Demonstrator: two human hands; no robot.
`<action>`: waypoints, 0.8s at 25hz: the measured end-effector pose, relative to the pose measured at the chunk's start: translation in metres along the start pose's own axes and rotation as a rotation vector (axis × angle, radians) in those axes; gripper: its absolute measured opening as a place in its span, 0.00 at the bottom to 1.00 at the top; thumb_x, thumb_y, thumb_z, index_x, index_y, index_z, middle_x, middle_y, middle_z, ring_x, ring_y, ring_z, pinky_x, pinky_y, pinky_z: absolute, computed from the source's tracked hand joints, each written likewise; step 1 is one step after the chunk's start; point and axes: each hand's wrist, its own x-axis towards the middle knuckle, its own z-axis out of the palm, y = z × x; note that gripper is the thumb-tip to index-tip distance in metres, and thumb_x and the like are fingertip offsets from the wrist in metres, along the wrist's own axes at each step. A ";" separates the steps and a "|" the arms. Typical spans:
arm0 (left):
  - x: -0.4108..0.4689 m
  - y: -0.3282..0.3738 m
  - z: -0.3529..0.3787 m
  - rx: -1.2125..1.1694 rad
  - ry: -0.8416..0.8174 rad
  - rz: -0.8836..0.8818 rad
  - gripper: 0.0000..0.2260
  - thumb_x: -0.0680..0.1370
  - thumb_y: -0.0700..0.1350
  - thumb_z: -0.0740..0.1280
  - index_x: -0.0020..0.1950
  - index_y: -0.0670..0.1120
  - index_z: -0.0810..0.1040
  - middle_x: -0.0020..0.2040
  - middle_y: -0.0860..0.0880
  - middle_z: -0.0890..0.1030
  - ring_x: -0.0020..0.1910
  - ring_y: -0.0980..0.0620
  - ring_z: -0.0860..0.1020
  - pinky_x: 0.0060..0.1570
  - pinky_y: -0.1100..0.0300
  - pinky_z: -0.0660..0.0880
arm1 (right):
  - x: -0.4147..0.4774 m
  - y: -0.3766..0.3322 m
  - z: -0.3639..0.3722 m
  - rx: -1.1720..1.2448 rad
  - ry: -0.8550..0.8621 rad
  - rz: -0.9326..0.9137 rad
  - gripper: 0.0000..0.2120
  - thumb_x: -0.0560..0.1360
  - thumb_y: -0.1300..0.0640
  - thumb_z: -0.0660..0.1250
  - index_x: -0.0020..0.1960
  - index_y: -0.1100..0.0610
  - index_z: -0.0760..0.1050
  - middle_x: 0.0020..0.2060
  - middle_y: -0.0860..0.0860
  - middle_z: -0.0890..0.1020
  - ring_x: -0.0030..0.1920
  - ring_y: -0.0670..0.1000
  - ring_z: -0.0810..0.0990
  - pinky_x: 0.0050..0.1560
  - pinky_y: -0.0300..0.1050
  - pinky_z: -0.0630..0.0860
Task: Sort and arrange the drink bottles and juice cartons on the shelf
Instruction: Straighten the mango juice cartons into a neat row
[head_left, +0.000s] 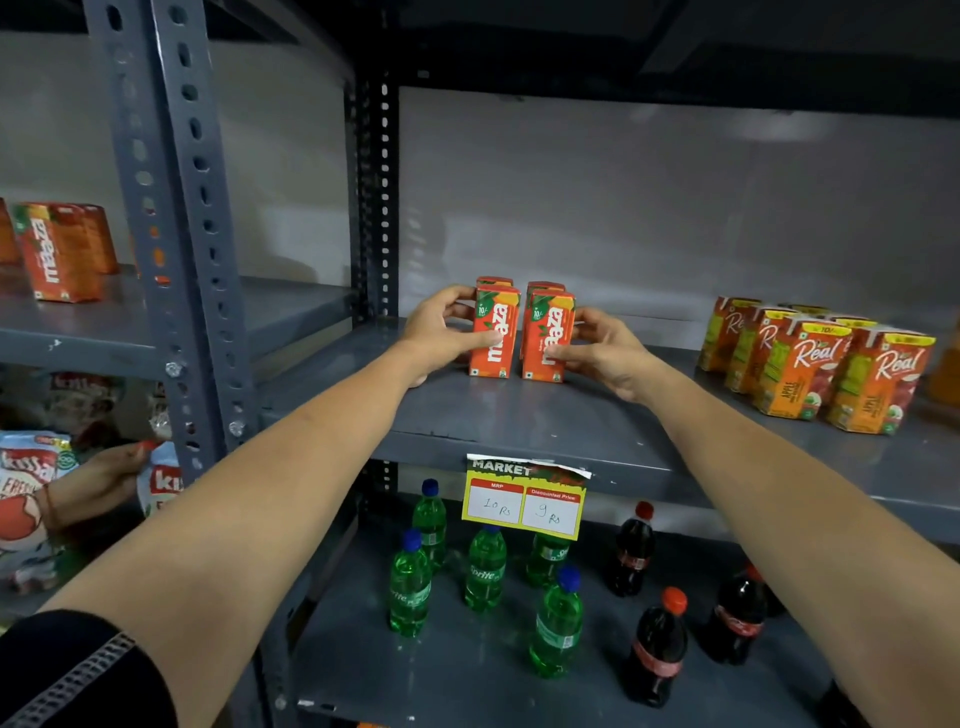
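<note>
**Both hands on the mango cartons at mid-shelf**

At the centre of the frame, two rows of small orange-red Maaza juice cartons (521, 332) stand upright on the grey metal shelf (545, 421), a narrow gap between the rows. The left hand (441, 332) is wrapped around the left side of the left row, thumb laid across the front carton's face, fingers reaching behind. The right hand (605, 351) mirrors it on the right row, thumb pressed to the front carton and fingers curled along its side. Each hand grips its own row.

At the right of the frame, on the same shelf, a cluster of orange Real apple juice cartons (815, 358) stands well apart from the hands. A yellow paper price tag (524, 499) hangs from the shelf's front edge, below the Maaza cartons.

On the lower shelf, green plastic Sprite bottles with blue caps (485, 566) stand loosely spread at lower centre, with dark cola bottles with red caps (660, 644) to their right.

At the left of the frame, beyond the grey perforated upright (171, 218), more Maaza cartons (60, 249) stand on a neighbouring shelf. Lower left, another person's hand (104, 478) holds a white snack packet (28, 499).
</note>
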 end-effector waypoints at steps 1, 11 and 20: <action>0.002 -0.002 -0.002 -0.008 -0.013 -0.003 0.28 0.67 0.42 0.77 0.65 0.47 0.71 0.57 0.47 0.78 0.59 0.49 0.77 0.52 0.48 0.79 | 0.000 0.000 0.000 0.000 -0.003 0.003 0.22 0.70 0.63 0.73 0.60 0.55 0.70 0.59 0.56 0.78 0.59 0.56 0.79 0.55 0.51 0.80; 0.004 -0.005 -0.004 -0.063 -0.054 -0.031 0.28 0.68 0.41 0.77 0.65 0.48 0.71 0.58 0.47 0.78 0.61 0.46 0.76 0.54 0.42 0.78 | -0.008 -0.003 0.000 0.021 -0.010 0.014 0.20 0.72 0.62 0.71 0.61 0.53 0.70 0.57 0.53 0.78 0.59 0.53 0.78 0.56 0.50 0.79; 0.005 -0.008 -0.003 -0.063 -0.050 -0.028 0.31 0.67 0.40 0.77 0.67 0.46 0.70 0.60 0.45 0.78 0.57 0.48 0.78 0.53 0.45 0.79 | -0.015 -0.002 0.002 0.026 -0.005 -0.011 0.19 0.72 0.63 0.71 0.60 0.53 0.70 0.56 0.54 0.78 0.56 0.52 0.79 0.52 0.47 0.80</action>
